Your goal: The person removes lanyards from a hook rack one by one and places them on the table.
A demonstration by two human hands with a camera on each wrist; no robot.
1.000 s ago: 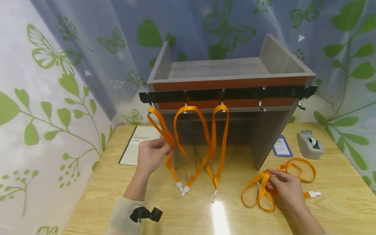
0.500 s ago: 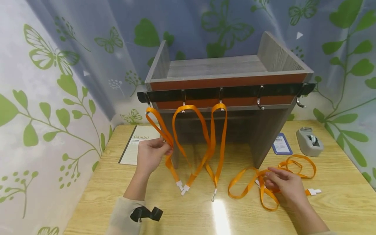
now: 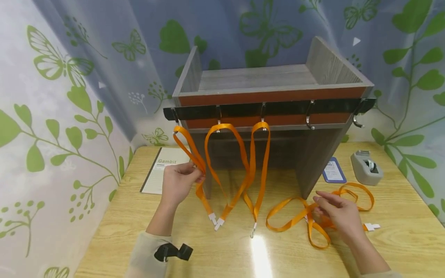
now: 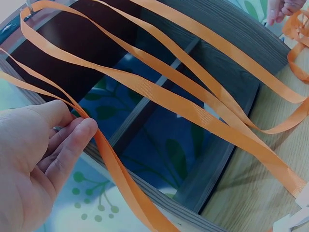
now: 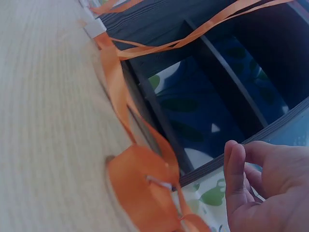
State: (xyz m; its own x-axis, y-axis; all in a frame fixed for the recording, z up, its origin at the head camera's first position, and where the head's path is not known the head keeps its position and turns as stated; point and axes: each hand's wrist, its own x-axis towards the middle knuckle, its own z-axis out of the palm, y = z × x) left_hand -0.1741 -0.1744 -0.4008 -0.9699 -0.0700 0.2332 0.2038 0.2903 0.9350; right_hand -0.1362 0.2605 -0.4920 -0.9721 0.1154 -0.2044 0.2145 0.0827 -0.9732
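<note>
Three orange lanyards hang from the left hooks of a black hook rail (image 3: 278, 110) on the front of a wooden shelf unit (image 3: 257, 81). My left hand (image 3: 197, 173) pinches the strap of the leftmost hanging lanyard (image 3: 194, 154) between thumb and fingers; the left wrist view shows the same pinch, left hand (image 4: 79, 123) on the strap (image 4: 116, 169). My right hand (image 3: 321, 204) hovers with relaxed fingers over loose orange lanyards (image 3: 288, 216) lying on the table. In the right wrist view the right hand (image 5: 241, 159) holds nothing, just above a lanyard (image 5: 140, 183).
Two hooks at the right of the rail are bare (image 3: 309, 119). On the wooden table (image 3: 208, 255) lie a "Gambit" booklet (image 3: 163, 170) at the left, a blue card (image 3: 333, 172) and a grey tape dispenser (image 3: 365, 168) at the right. Patterned curtains close in all sides.
The loose lanyard's loop has spread leftward across the table. My right hand has let go of it and lifted its fingers. The left hand keeps its pinch.
</note>
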